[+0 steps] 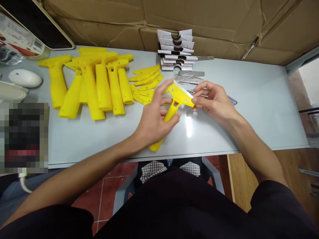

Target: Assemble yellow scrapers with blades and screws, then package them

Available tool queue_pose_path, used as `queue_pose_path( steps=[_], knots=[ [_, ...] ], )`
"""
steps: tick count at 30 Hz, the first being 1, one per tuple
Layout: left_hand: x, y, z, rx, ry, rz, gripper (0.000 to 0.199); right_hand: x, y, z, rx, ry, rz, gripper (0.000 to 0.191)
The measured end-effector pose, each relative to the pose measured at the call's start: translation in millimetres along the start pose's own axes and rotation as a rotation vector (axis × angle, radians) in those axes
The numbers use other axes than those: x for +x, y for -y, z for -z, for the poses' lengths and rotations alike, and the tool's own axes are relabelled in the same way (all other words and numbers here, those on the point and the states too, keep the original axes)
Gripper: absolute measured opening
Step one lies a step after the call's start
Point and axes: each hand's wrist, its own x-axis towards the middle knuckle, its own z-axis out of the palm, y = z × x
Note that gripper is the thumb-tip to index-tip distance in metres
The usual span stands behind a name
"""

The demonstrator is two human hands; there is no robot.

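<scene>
My left hand (153, 118) grips the handle of a yellow plastic scraper (177, 97) held over the grey table (261, 109). My right hand (214, 101) pinches the right end of the scraper's wide head, where a metal blade edge shows. Just behind the hands lie loose metal blades (190, 78) and a small heap of screws (191, 90), partly hidden by my fingers.
Several yellow scraper handles (92, 86) lie in a pile at the left, with flat yellow cover plates (147, 81) beside them. A stack of white card sleeves (176, 49) stands at the back against cardboard boxes (199, 20). A white mouse (25, 78) sits far left.
</scene>
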Motion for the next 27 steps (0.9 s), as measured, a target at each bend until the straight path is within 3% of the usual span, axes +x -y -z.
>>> queue_pose_path(
  steps=[5, 13, 18, 21, 24, 27],
  knots=[
    [1, 0, 1.0, 0.355, 0.089, -0.221, 0.046, -2, 0, -3, 0.013, 0.023, 0.014, 0.052],
    [5, -1, 5.6, 0.445, 0.074, -0.216, 0.038, -6, 3, -5, 0.015, 0.04, 0.035, 0.055],
    [4, -1, 5.6, 0.32, 0.086, -0.158, 0.025, -7, 7, -7, -0.004, 0.039, 0.049, 0.057],
    [4, -5, 6.3, 0.137, 0.129, -0.048, 0.036, -8, 14, -1, -0.061, -0.003, 0.104, 0.052],
    [6, -13, 8.3, -0.092, 0.211, 0.072, 0.048, -7, 18, 14, -0.284, -0.108, 0.241, 0.042],
    [9, -18, 9.7, -0.264, 0.244, 0.165, 0.05, -3, 14, 31, -0.662, -0.152, 0.376, 0.022]
  ],
)
